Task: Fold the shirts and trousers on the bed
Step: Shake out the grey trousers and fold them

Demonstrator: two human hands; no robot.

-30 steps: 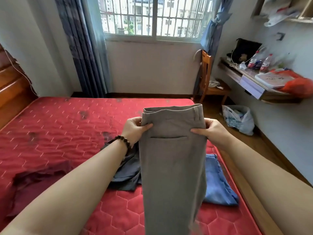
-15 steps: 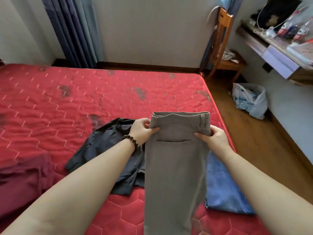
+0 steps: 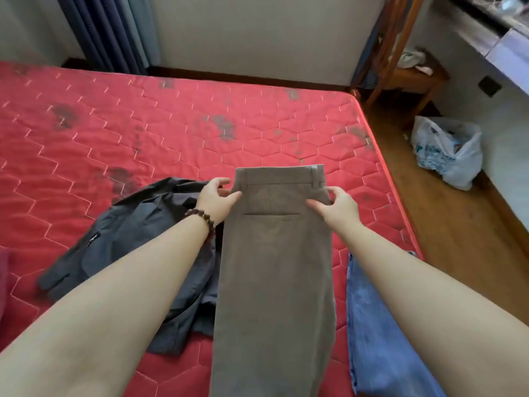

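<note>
— Where are the grey trousers (image 3: 274,267) held?

— They are pinched just under the waistband, at the left edge by the left hand (image 3: 215,201) and at the right edge by the right hand (image 3: 337,208), above the near part of the red bed (image 3: 177,124).

— What is seen beside them?

— A dark grey shirt (image 3: 137,239) is spread at the left, and a blue garment (image 3: 380,333) at the right.

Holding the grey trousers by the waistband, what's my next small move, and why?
Probably lower the grey trousers flat onto the bare red mattress ahead. Left hand and right hand pinch the waistband, legs hanging together, and the dark shirt and jeans crowd either side.
</note>
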